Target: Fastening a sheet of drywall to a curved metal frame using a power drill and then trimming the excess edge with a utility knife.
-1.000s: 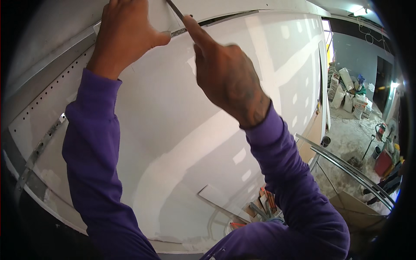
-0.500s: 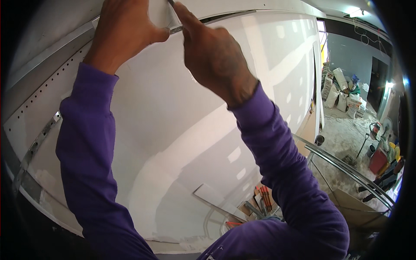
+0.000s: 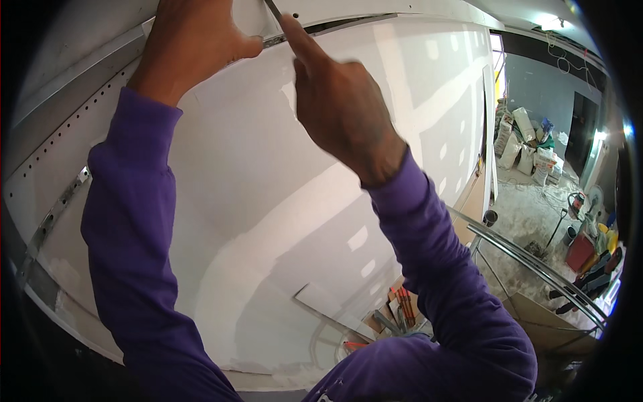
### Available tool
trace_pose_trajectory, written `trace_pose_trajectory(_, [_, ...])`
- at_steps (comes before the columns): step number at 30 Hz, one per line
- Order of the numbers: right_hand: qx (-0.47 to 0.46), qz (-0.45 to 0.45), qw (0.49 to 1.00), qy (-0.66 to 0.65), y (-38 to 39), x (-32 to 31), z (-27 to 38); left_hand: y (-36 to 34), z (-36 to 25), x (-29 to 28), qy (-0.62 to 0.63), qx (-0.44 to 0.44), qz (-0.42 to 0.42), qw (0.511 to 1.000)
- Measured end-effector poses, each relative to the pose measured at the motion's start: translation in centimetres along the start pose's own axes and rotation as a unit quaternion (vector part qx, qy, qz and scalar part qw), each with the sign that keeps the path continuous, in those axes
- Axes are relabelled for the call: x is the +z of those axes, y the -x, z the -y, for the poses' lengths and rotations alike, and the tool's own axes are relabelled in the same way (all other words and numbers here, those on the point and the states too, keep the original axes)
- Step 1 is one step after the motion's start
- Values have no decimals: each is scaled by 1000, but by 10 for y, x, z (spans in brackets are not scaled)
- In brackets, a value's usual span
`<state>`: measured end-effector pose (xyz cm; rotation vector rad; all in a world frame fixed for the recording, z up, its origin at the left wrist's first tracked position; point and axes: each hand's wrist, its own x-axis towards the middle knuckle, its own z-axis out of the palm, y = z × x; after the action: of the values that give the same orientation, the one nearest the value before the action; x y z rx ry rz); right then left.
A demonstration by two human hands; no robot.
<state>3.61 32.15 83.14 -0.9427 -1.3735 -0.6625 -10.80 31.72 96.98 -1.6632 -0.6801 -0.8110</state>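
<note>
Head view is showing a white drywall panel [image 3: 268, 201] filling the frame; the left hand [image 3: 191, 43] is pressing against its top edge, while the right hand [image 3: 338, 110] is pinching a thin grey blade [image 3: 273, 11] there.

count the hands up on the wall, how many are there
2. The left hand is pressed against the white wall panel near its top edge. The right hand is beside it, forefinger along a thin dark blade. No other person's hands show.

Hands raised at the wall: two, left hand [image 3: 194, 47] and right hand [image 3: 341, 114]. Thin metal blade [image 3: 273, 12]: one. White drywall panel [image 3: 268, 201]: one.
</note>
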Motion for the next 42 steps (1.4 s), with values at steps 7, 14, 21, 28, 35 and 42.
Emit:
trace_pose_trajectory(7, [9,12,1000,-17,18,3,2,5,-3,-5,10,-16,10,1000])
trace_pose_trajectory(14, [-69,-66,994,-52,-16,19,-6,-1,-3,-7,51,-21,34,998])
trace_pose_trajectory(21, [-7,-36,999,-40,-7,13,-4,2,-5,-1,16,2,-8,1000])
trace_pose_trajectory(28, [23,-15,998,-51,24,14,3,3,-4,-11,46,-15,22,999])
trace_pose_trajectory(35, [1,-37,998,-50,12,14,-2,8,-15,-7,11,10,-27,1000])
trace_pose_trajectory(42, [-39,-53,997,-47,-15,23,-7,-1,-6,-2,41,-23,41,998])
